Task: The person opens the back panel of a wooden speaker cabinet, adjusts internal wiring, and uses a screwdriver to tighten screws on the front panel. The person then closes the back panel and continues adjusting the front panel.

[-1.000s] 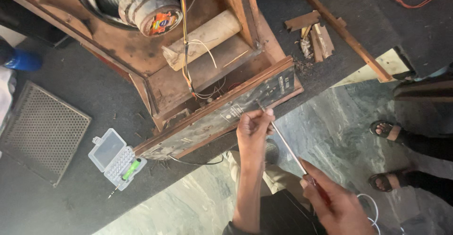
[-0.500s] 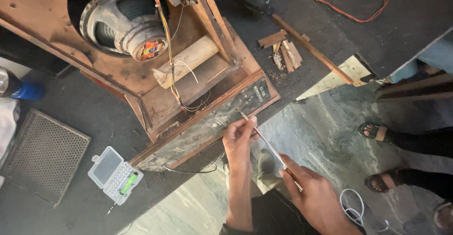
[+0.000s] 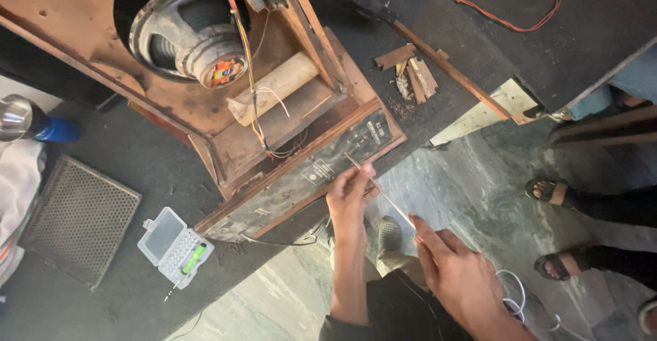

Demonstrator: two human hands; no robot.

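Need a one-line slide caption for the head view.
Both hands guide a thin metal rod to the open speaker cabinet's black panel.

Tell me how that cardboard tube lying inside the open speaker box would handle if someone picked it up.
The cardboard tube is hollow at its open end, so it is probably light for its size. Being round, it may roll once lifted clear of the wooden brace beside it. Thin wires cross over it, so they could snag or drag as it comes out.
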